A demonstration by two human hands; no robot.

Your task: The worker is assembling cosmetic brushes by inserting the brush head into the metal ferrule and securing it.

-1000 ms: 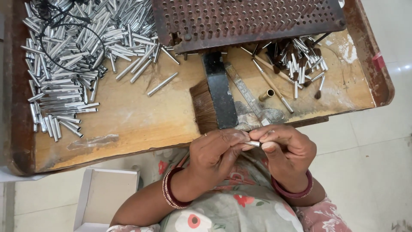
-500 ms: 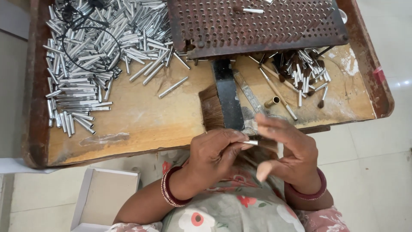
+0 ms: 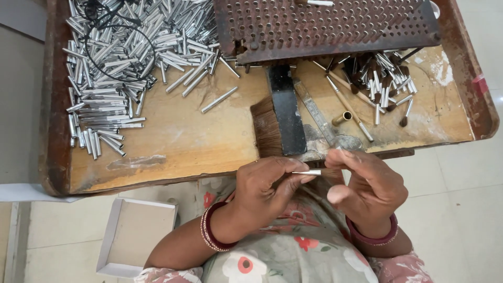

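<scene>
Two hands are meeting just below the near edge of the wooden surface (image 3: 173,141), above the person's lap. The left hand (image 3: 264,186) is pinching a small silver tube (image 3: 308,172) between thumb and fingertips, its fingers (image 3: 293,181) closed tight around the tube's left end. The tube is lying nearly level, its long axis running left to right, with the free end pointing toward the right hand (image 3: 367,188). The right hand is curling loosely beside it, index finger and thumb partly apart, fingertips hovering at or just over the tube's right tip; whether they are actually touching it cannot be told. It is grasping nothing that shows.

On the surface, a large heap of silver tubes (image 3: 126,68) is lying at the far left with a thin black wire (image 3: 120,36) looping over it. A rusty perforated metal plate (image 3: 325,26) is sitting at the far middle, a flat brush (image 3: 277,123) with a black handle is lying just below it, and a smaller pile of brush-tipped pieces (image 3: 382,78) is resting at the right. A white cardboard box (image 3: 133,236) is sitting on the floor at the lower left.
</scene>
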